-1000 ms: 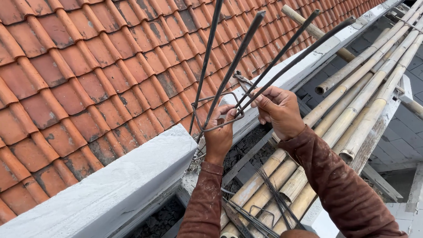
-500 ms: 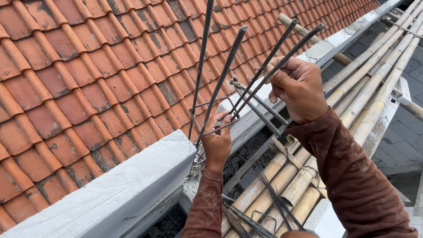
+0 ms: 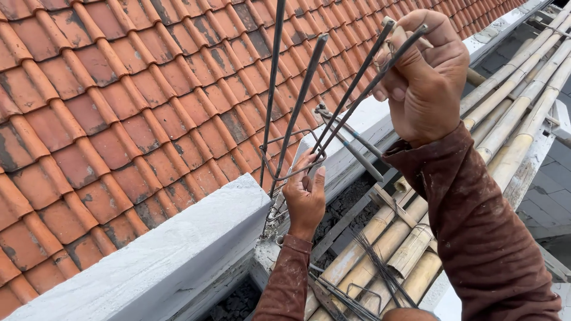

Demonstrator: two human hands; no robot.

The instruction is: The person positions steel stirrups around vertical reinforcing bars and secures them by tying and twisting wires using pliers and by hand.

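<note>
**Hands on upright steel bars at a roof edge**

Four thin steel bars (image 3: 297, 113) stand up from the white concrete ledge (image 3: 178, 255); their long axis runs from the base near the ledge upward, and the right pair leans to the upper right; the right hand (image 3: 425, 74) is closed around the top ends of that leaning pair; the left hand (image 3: 304, 199) is lower, its grip narrow, fingers curled on a bent wire stirrup (image 3: 291, 154) that loops around the bars; behind them lie red clay roof tiles (image 3: 119, 107); under the arms lie bamboo poles (image 3: 505, 119), pointing to the upper right, with a bundle of thin tie wire (image 3: 380, 273) resting on them.
</note>
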